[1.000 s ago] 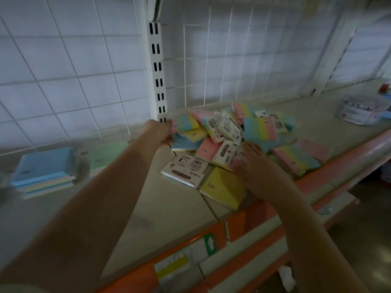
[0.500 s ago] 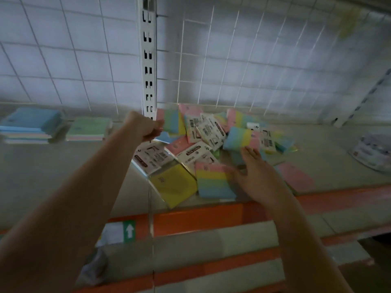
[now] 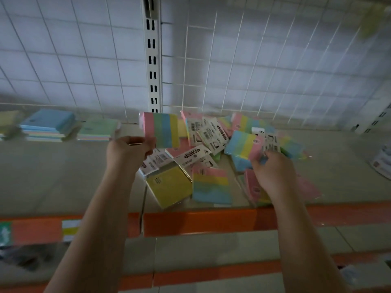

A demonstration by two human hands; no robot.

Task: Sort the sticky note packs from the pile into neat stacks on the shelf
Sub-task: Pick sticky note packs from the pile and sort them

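Mid-pick: the left hand (image 3: 127,151) has its grip closed on a striped pack (image 3: 160,130) lifted at the pile's (image 3: 211,157) ten o'clock, the right hand (image 3: 273,174) pinches another striped pack (image 3: 243,144) at the pile's two o'clock, and next, I judge, both go to the stacks (image 3: 48,127) at nine o'clock on the shelf (image 3: 53,176).

A white card label (image 3: 195,152) on one pack in the pile (image 3: 211,149) is showing "STICKY NOTE" in black; the other labels' print is blurring beyond reading.

Dim, motion-blurred, wide-angle edge warp.
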